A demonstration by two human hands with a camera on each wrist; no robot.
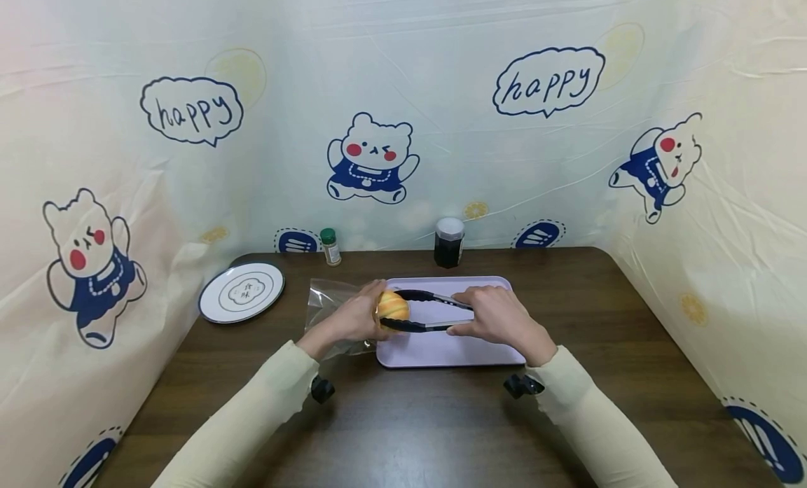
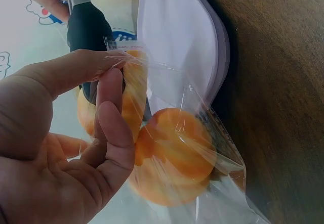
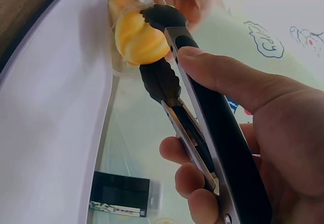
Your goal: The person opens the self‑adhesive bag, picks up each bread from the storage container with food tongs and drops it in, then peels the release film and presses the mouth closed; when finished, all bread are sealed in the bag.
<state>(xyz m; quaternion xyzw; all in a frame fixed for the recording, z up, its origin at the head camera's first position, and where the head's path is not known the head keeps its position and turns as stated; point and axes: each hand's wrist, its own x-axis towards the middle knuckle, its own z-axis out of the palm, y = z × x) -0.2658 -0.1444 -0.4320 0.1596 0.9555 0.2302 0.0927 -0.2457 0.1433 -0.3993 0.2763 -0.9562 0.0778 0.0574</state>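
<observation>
My left hand [image 1: 359, 316] pinches the mouth of a clear plastic bag [image 2: 228, 198] between thumb and fingers. My right hand [image 1: 496, 315] grips black and silver tongs [image 3: 215, 123]. Between the dark tips of the tongs is a yellow-orange swirled bread roll [image 3: 142, 37], right at the bag's mouth and partly behind the plastic. Another orange roll [image 2: 177, 155] lies inside the bag, seen through the film in the left wrist view. Below the hands is a pale purple tray [image 1: 441, 351]; the bag lies by its left end.
A white plate [image 1: 221, 302] with a dark rim sits at the table's left. Toward the back edge stand a small green-capped shaker [image 1: 330, 247] and a dark jar [image 1: 449, 243] with a whitish lid. Printed cloth hangs behind and at both sides of the brown table [image 1: 435, 432].
</observation>
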